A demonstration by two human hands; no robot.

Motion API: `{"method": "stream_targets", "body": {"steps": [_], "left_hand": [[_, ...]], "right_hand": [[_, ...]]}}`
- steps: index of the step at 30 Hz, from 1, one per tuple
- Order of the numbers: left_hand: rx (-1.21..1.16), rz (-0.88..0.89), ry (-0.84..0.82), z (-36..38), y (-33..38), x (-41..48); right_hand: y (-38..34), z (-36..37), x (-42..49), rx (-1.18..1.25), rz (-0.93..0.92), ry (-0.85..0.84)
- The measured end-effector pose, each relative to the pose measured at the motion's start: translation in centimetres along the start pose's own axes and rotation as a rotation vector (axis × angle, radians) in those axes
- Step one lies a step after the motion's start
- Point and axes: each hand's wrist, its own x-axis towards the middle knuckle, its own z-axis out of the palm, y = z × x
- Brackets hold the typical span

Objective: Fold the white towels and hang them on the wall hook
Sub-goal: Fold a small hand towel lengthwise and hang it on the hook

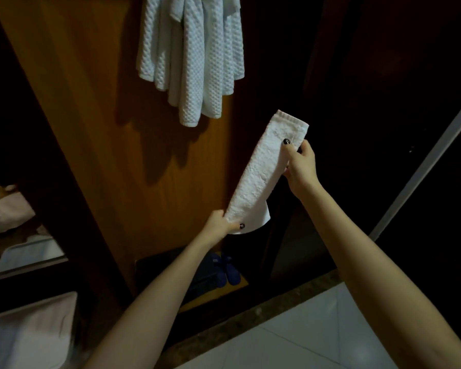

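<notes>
A small white towel point(264, 171), folded into a long narrow strip, stretches diagonally between my hands in front of the wooden wall panel point(96, 129). My left hand point(221, 223) grips its lower end, thumb on top. Near the upper end, my right hand point(300, 163) pinches the strip's right edge. Above, a bunch of white waffle-weave towels point(194, 57) hangs against the panel from the top of the view; the hook itself is out of frame.
A pair of dark blue slippers point(225, 270) lies on the floor below my hands. A light tiled floor point(317, 339) fills the lower right. White bedding point(27, 334) sits at the lower left. Dark wardrobe panels point(383, 89) stand to the right.
</notes>
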Motion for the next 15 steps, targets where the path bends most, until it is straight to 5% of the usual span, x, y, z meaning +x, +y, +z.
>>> {"method": "stream_targets", "body": {"steps": [7,12,15], "left_hand": [[-0.556,-0.133,0.053,0.9,-0.9,6.4],[-1.035,-0.113,-0.199,1.7,0.4,10.8],[-1.089,-0.079,-0.277,2.5,1.2,12.7]], "right_hand": [[1.7,-4.1,6.4,0.162,0.104,0.171],[3.6,-5.7,9.2,0.276,0.147,0.245],[4.1,-6.3,10.6,0.353,0.150,0.268]]}}
